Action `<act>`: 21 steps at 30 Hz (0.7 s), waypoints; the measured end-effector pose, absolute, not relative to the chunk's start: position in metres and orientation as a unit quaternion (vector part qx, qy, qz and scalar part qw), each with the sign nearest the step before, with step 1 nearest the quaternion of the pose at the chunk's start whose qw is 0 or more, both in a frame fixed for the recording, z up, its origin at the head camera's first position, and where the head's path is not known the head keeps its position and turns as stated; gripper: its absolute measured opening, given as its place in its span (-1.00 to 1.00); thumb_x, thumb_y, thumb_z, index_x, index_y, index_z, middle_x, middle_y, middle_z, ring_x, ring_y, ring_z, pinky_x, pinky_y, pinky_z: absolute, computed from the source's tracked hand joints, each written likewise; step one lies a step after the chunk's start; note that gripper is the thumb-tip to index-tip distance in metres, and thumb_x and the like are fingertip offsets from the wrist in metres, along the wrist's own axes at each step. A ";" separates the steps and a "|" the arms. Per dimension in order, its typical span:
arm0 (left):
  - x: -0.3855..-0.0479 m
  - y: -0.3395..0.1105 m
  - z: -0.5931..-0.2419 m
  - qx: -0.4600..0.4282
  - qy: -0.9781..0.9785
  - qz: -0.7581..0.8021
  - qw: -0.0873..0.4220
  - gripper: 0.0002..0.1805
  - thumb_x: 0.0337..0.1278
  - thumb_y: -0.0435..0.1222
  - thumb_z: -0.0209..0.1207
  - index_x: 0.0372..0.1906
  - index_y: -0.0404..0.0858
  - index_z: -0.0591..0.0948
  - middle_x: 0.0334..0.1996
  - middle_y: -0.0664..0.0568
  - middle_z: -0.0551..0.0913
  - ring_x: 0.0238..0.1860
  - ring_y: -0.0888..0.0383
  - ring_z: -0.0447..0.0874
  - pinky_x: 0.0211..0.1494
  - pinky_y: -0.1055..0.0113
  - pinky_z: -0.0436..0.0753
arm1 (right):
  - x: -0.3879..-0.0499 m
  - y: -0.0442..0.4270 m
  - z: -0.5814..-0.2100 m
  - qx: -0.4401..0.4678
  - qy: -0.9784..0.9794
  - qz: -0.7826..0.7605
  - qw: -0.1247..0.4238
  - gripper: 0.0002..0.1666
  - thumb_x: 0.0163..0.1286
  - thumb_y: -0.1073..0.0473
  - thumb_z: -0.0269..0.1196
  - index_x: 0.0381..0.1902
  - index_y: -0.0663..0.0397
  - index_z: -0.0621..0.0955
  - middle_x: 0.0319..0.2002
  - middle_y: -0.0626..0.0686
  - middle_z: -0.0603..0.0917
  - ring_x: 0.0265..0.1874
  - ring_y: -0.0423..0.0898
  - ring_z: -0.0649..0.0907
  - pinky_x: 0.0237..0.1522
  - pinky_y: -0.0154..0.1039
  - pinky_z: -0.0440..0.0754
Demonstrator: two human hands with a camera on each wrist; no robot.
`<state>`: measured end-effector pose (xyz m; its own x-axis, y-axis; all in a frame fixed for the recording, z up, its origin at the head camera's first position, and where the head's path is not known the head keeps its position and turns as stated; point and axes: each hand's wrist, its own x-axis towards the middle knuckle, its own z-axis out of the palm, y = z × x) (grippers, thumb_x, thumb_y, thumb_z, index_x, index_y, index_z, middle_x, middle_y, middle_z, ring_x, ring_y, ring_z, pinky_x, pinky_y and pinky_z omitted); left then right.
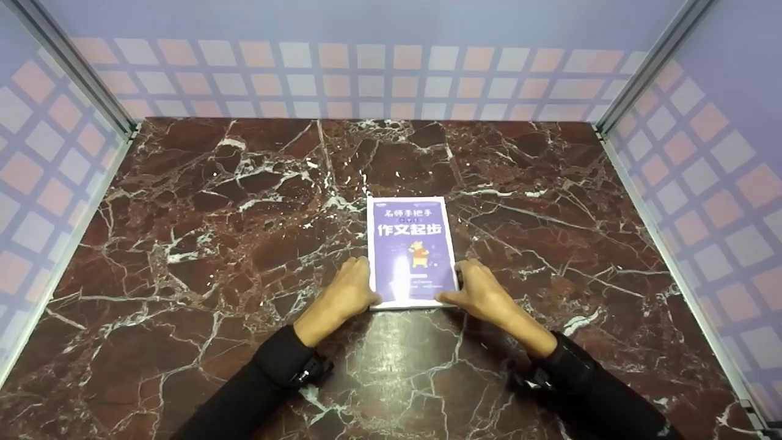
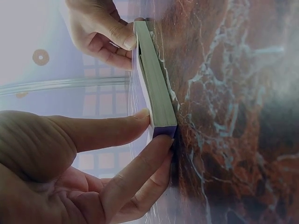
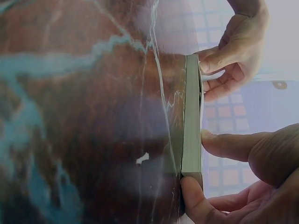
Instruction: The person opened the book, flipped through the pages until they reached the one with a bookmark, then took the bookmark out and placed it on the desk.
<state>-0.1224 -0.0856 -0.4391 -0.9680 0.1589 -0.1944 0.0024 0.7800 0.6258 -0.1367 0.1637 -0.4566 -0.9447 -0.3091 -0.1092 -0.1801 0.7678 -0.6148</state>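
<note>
My left hand (image 1: 349, 287) grips the lower left corner of a purple book (image 1: 400, 243), thumb on top and fingers bent against its side, drawn in only as far as the book's thickness allows. My right hand (image 1: 486, 294) holds the lower right corner in the same way. The book sits face up between them near the middle of the tabletop (image 1: 275, 244), bottom edge towards me; I cannot tell whether that edge is slightly raised.

Its violet cover (image 1: 386, 260) has a white border and a shine, with glare (image 1: 401, 278) whitening the lower left part. Near the top runs a line of white Chinese characters, with a bolder, bigger line beneath. Below these stands a little yellow cartoon figure (image 1: 419, 255) in a red-orange top; the small print lower down is too blurred to read. From the wrists the book looks fairly thick, its pages (image 2: 156, 84) pale, with purple showing at the corner by my left fingers.

Black sleeves (image 1: 244, 397) reach to my wrists. Around the book spreads the polished, red-brown tabletop with its white veins, and beyond it lilac walls (image 1: 379, 24) with pink and white squares meet at grey metal posts (image 1: 654, 65)
</note>
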 end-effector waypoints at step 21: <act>-0.123 -0.090 -0.440 0.043 0.925 0.359 0.120 -0.55 -0.31 -0.55 0.51 -0.18 -0.50 0.60 -0.34 -0.15 0.59 -0.29 -0.04 0.56 -0.13 0.09 0.73 | -0.131 0.162 -0.457 -0.108 0.931 -0.330 0.118 -0.03 0.23 0.19 0.52 0.50 0.32 0.33 0.05 0.29 0.59 0.02 0.18 0.61 0.24 0.15 0.61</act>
